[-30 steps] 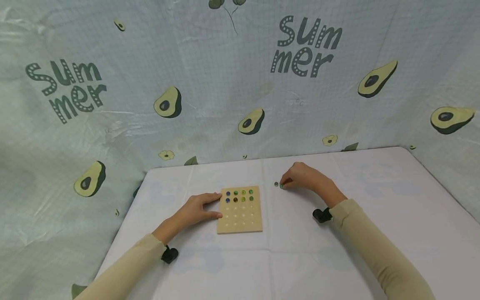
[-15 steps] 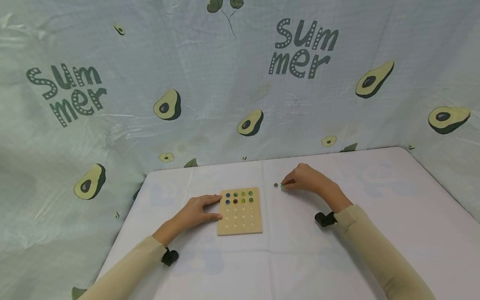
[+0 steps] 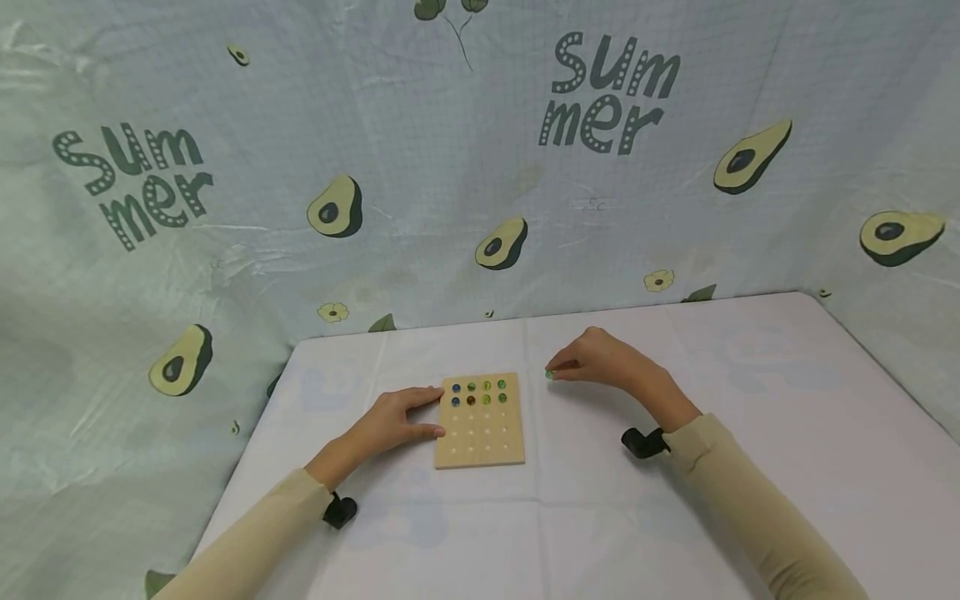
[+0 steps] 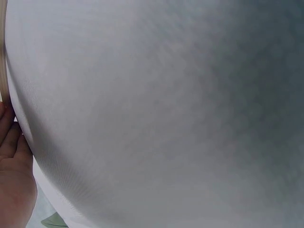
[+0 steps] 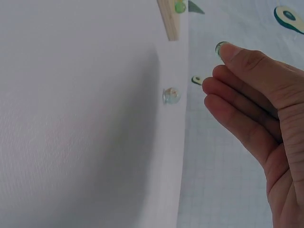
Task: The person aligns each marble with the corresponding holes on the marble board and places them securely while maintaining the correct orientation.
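A square wooden board [image 3: 468, 457] with rows of shallow hollows lies on the table. Blue, green, yellow-green and brown marbles [image 3: 471, 400] fill its two far rows. My left hand [image 3: 386, 423] rests at the board's left side, its thumb and a finger spread against that edge. To the right of the board, my right hand [image 3: 600, 360] pinches a clear green marble [image 5: 220, 49] between thumb and fingertip, lifted off the table. Another clear marble [image 5: 171, 95] lies on the cloth in the right wrist view; in the head view the right hand hides it.
White cloth [image 3: 480, 542] covers the table under both forearms. Behind it hangs a pale curtain [image 3: 420, 275] printed with avocados. Small black cameras sit at the left wrist [image 3: 340, 510] and right wrist [image 3: 643, 443]. Little but cloth shows in the left wrist view.
My right hand has lifted the green marble and moved left toward the board, now covering the loose marble beside it in the head view. My left hand has stayed at the board.
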{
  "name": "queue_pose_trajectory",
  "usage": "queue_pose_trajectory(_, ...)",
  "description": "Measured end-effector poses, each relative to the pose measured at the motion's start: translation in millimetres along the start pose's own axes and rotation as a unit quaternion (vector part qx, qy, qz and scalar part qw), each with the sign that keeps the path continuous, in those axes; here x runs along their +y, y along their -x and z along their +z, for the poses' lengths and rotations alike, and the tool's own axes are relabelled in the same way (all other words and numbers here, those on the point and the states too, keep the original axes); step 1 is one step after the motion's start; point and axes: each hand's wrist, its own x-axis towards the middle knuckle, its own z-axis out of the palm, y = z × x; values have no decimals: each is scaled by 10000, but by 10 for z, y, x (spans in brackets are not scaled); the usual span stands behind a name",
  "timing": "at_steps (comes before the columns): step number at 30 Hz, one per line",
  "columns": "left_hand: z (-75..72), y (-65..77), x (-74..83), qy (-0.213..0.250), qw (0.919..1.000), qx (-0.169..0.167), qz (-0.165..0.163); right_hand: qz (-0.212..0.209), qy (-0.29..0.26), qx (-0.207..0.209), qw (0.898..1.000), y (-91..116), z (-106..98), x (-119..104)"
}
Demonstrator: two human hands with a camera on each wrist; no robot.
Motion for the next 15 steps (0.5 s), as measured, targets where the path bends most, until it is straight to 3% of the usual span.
queue_pose_trajectory(15,-7,-4,-1,5,10000,7,77,-267,-103,46,9996,-148,85,-155)
